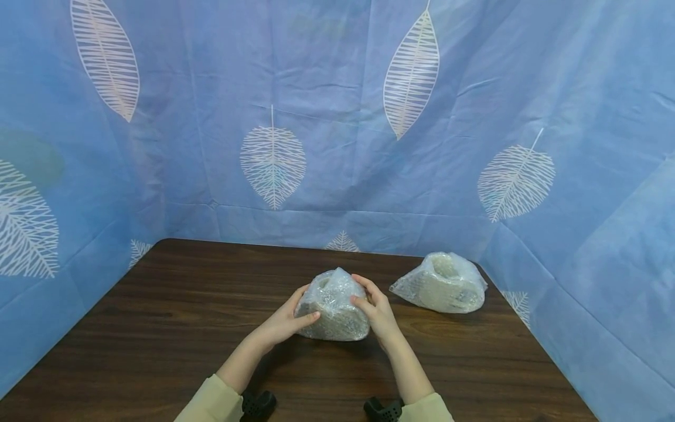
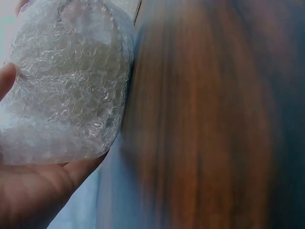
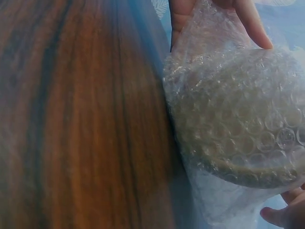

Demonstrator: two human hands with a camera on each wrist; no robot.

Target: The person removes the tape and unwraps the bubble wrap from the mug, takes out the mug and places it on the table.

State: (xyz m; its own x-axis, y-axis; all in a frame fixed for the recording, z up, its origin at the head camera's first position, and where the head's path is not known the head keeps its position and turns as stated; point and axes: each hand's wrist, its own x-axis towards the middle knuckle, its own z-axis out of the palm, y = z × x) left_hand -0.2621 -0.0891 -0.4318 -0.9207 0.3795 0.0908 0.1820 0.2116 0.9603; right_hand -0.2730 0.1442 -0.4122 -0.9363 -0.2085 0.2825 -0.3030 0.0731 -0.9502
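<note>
A bubble-wrapped bundle [image 1: 337, 319] sits on the dark wooden table, held between both hands. Through the clear wrap a pale, rounded thing shows; its kind is not plain. My left hand [image 1: 286, 321] grips the left side, thumb across the front. My right hand [image 1: 377, 309] grips the upper right side, fingers on top and thumb on the near face. In the left wrist view the bundle [image 2: 71, 81] covers part of the left palm [image 2: 38, 188]. The right wrist view has the wrapped bundle [image 3: 238, 119] between the left thumb above and the right hand [image 3: 286, 212] below.
A second bubble-wrapped bundle [image 1: 445, 284] lies on the table at the back right, its wrap drawn to a point toward the left. The table [image 1: 158, 328] is dark brown with wood grain. Blue cloth [image 1: 327, 146] with white leaf prints hangs behind and along the sides.
</note>
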